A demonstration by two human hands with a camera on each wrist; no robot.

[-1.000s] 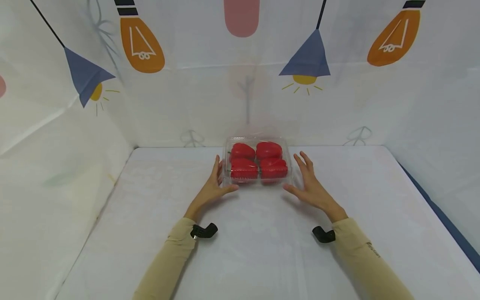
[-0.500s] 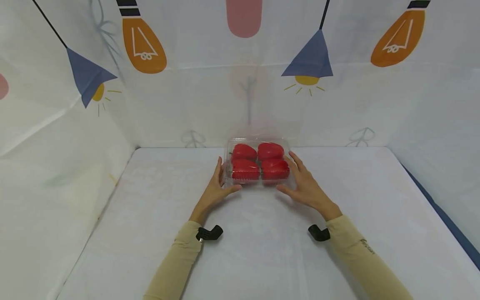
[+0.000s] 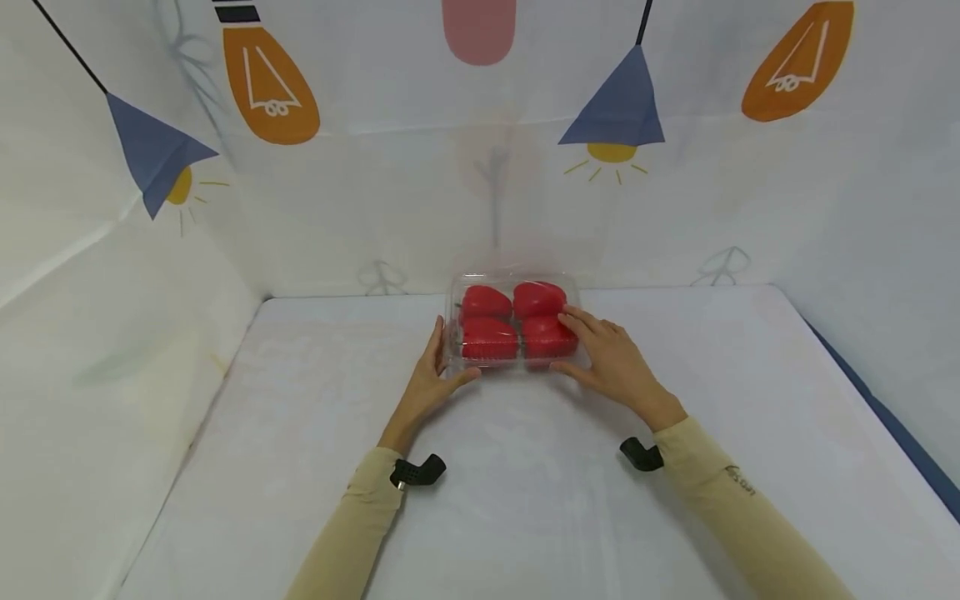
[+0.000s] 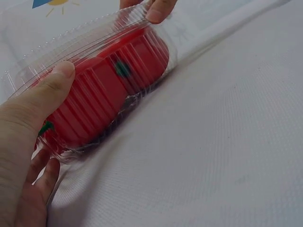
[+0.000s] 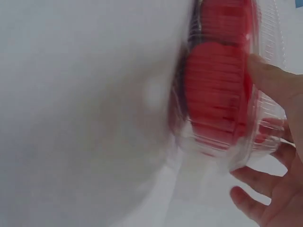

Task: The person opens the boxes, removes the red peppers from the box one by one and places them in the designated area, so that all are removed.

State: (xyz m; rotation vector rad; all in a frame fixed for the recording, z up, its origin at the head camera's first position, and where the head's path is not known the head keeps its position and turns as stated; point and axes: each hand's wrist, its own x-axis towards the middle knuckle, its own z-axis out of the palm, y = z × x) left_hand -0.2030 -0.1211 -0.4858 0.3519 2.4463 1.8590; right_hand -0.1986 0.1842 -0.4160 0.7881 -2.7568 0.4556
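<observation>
A clear plastic clamshell container (image 3: 501,363) with several red bell peppers (image 3: 489,337) inside stands near the back edge of the white table. Green stems show through its ribbed wall in the left wrist view. My left hand (image 3: 429,379) holds the container's left end, thumb along the front and fingers at the side. At the right end, my right hand (image 3: 617,362) grips the container, with the thumb (image 5: 272,78) at its front and the fingertips at the lid's right edge in the head view. Some fingers of both hands are hidden behind the plastic.
The white table (image 3: 502,500) meets a white cloth backdrop (image 3: 360,200) printed with lamps and bulbs just behind the container. Cloth also hangs at the left and right sides. A black wrist camera mount (image 3: 418,471) sits on each sleeve.
My right hand has moved left from beside the container onto its right end, and its fingers have come over the lid's edge. The left hand stays at the left end.
</observation>
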